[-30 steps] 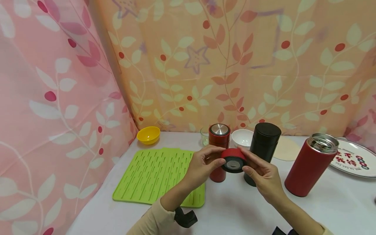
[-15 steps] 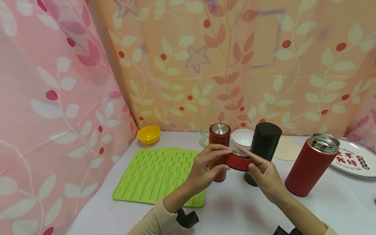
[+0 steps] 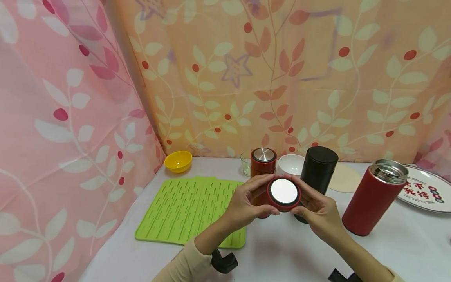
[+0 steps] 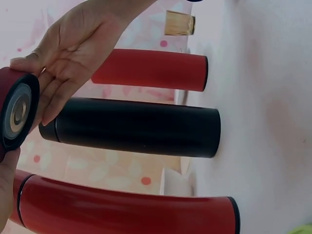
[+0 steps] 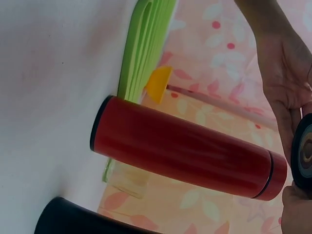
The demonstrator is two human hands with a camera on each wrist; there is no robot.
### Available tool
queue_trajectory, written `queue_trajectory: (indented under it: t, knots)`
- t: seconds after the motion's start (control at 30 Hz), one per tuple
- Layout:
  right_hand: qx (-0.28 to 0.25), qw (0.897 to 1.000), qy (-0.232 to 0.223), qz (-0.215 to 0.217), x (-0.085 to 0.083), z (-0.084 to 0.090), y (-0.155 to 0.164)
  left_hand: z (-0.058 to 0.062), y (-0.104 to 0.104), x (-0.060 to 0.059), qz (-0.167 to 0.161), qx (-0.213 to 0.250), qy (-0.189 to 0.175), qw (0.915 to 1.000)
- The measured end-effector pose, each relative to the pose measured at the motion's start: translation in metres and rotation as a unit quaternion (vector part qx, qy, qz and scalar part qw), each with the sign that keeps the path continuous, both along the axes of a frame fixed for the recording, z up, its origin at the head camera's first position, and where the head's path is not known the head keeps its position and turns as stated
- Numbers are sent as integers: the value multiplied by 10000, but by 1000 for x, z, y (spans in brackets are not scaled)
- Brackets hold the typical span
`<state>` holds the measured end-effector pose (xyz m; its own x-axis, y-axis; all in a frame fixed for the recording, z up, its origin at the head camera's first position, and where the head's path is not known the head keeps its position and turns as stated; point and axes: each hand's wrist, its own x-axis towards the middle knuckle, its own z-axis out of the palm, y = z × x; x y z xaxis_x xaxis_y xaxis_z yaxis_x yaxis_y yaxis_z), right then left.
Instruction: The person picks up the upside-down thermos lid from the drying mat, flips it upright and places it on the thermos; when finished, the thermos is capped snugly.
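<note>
A round red flask lid (image 3: 284, 192) with a shiny, bright top face is held between both hands in the head view. On its left side the left hand (image 3: 246, 201) grips the rim with fingers and thumb; the right hand (image 3: 317, 205) pinches the opposite side. The lid's underside, with a dark ring and a round metallic centre, shows in the left wrist view (image 4: 20, 113). To the right stands an uncapped red flask (image 3: 373, 203) with a steel mouth. Behind the hands are a capped red flask (image 3: 263, 166) and a black flask (image 3: 318, 170), both partly hidden.
A green ridged mat (image 3: 192, 211) lies at the left, with a yellow bowl (image 3: 178, 162) beyond it. A glass cup (image 3: 245, 166) and a white bowl (image 3: 291, 164) stand at the back. A beige disc (image 3: 341, 180) and a printed plate (image 3: 428, 196) lie at the right.
The lid has turned in the hands: its underside faced the head camera a second ago, then its side, and now its shiny top does. Both hands stay on it.
</note>
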<state>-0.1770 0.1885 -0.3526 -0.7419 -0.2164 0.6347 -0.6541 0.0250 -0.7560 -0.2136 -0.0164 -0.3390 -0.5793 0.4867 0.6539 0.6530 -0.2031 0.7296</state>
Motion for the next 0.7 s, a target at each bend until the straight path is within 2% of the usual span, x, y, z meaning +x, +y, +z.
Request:
queue_trajectory:
  t: [0.17,0.33,0.43,0.5,0.63,0.7]
  knots:
    - [-123,9988,383,284,-1,-1,-2,1,1,1,66,-61,26,10000]
    - [-62,9987,429,281,-1,0,-1,0,1,1,144,-110,113,9998]
    - [200,9989,413,2,0,2,2,0,2,1,227,-76,150,9996]
    - [470,9970,564,-252,1,6,5,-1,2,1,304,-55,143,9994]
    - [864,9863,1168,-781,0,15,17,-2,2,1,491,-21,48,9988]
    - [1049,9770,1444,-1169,0,20,26,-1,2,1,552,-1,-3,9985]
